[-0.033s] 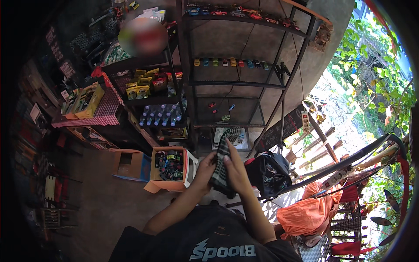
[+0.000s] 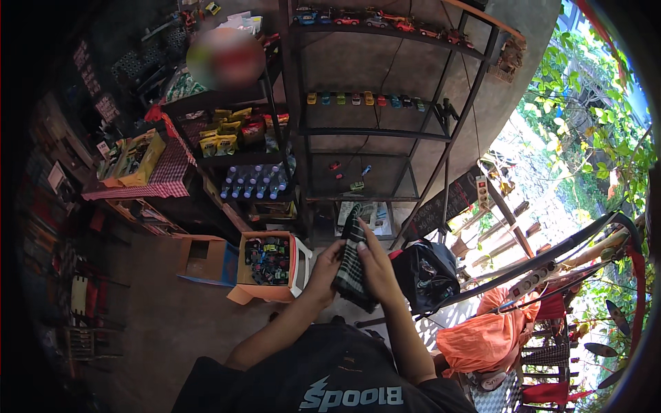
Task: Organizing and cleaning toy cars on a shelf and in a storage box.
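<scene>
A folded dark cloth with pale checks and stripes (image 2: 352, 272) is held up in front of my body, between both hands. My left hand (image 2: 327, 267) closes on its left edge, with the thumb lying along the fabric. On the opposite edge, my right hand (image 2: 377, 265) grips it with the thumb in front and the fingers mostly hidden behind. The cloth's narrow upper end points toward the rack, and its wider lower end hangs below my palms. Beyond it, toy vehicles (image 2: 356, 186) rest on the rack's low shelf.
A black metal rack (image 2: 375, 131) with rows of toy cars stands ahead. To the left are an open carton of toys (image 2: 241, 292), a blue box (image 2: 206, 272), and shelves of snack packets (image 2: 224, 143) and bottles (image 2: 255, 182). A black bag (image 2: 427, 275) and orange cloth (image 2: 482, 330) are at right.
The cloth's upper end, which fanned out toward the right, is now narrower and straighter. More of the striped face shows between my hands, which have shifted slightly.
</scene>
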A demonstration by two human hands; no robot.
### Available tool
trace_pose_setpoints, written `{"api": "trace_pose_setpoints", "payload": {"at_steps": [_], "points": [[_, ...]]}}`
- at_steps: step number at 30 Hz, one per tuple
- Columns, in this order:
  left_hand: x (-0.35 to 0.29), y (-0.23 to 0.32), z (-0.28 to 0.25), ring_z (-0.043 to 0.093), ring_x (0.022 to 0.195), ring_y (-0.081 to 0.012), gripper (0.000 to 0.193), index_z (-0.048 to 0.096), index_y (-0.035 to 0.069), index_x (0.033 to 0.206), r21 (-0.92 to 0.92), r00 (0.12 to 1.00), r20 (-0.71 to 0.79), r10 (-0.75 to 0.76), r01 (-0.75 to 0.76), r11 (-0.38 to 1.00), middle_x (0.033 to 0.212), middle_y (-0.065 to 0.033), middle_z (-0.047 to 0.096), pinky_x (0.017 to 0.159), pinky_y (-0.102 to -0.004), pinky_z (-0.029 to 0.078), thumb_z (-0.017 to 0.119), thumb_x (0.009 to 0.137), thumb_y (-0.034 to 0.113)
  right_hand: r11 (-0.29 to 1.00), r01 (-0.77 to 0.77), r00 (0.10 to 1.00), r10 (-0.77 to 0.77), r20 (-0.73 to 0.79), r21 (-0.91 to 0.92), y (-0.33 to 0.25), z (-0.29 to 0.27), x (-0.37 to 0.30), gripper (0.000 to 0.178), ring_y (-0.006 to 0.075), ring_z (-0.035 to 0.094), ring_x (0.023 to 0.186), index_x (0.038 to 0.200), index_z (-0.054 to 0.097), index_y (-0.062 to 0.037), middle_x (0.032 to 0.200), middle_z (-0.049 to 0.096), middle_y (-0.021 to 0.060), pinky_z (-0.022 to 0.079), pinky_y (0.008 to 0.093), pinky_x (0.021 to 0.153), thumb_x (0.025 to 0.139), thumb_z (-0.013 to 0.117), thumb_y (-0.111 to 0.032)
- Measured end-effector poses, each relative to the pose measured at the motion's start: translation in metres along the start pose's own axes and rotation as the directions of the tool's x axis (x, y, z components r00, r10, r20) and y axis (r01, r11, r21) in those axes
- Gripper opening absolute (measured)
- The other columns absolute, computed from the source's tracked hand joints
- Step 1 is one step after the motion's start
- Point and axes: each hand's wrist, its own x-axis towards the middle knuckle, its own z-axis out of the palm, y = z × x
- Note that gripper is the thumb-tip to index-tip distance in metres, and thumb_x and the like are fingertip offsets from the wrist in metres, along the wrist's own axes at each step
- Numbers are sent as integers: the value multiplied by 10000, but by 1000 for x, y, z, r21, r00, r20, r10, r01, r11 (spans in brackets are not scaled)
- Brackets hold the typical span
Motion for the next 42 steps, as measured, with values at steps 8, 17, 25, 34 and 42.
{"api": "trace_pose_setpoints", "payload": {"at_steps": [8, 17, 25, 34, 42], "points": [[8, 3, -9, 613, 901, -82, 242, 568, 31, 1144, 11, 986, 75, 147, -148, 989, 1000, -26, 624, 765, -212, 506, 548, 905, -3, 993, 62, 998, -61, 5, -103, -12, 12, -2, 530, 321, 344, 1368, 1452, 285, 7, 1453, 363, 225, 232, 346, 1119, 961, 434, -126], [14, 3, -16, 603, 892, -78, 203, 567, 20, 1135, 88, 950, -63, 307, -301, 949, 1002, -33, 619, 777, -204, 503, 502, 942, 8, 964, 216, 976, -217, 10, -157, -1, 27, -8, 579, 325, 168, 1447, 1477, 231, -1, 1540, 199, 215, 152, 369, 1158, 937, 436, -49], [-6, 5, 2, 605, 949, -100, 344, 484, 31, 1264, 79, 983, 60, 175, -179, 981, 1085, -45, 596, 812, -233, 508, 529, 923, 13, 989, 105, 993, -99, -61, 109, 1, 6, 12, 522, 194, 424, 1279, 1436, 357, 5, 1406, 442, 144, 272, 300, 1086, 919, 411, -50], [2, 20, -8, 536, 1145, -156, 541, 410, 35, 1371, 47, 984, 7, 180, -180, 983, 1274, -94, 522, 965, -263, 449, 546, 856, -63, 959, 244, 967, -252, -40, -145, -10, 27, -7, 596, 314, 258, 1422, 1454, 303, 2, 1503, 305, 212, 181, 366, 1149, 887, 476, -49], [-9, 23, 14, 537, 1112, -137, 506, 434, 32, 1319, 256, 951, -3, 310, -299, 919, 1265, -81, 499, 968, -257, 432, 569, 846, -83, 977, 211, 977, -211, -34, -14, -7, 13, -7, 559, 293, 295, 1405, 1461, 295, -2, 1496, 320, 203, 218, 346, 1133, 917, 420, -8]]}}
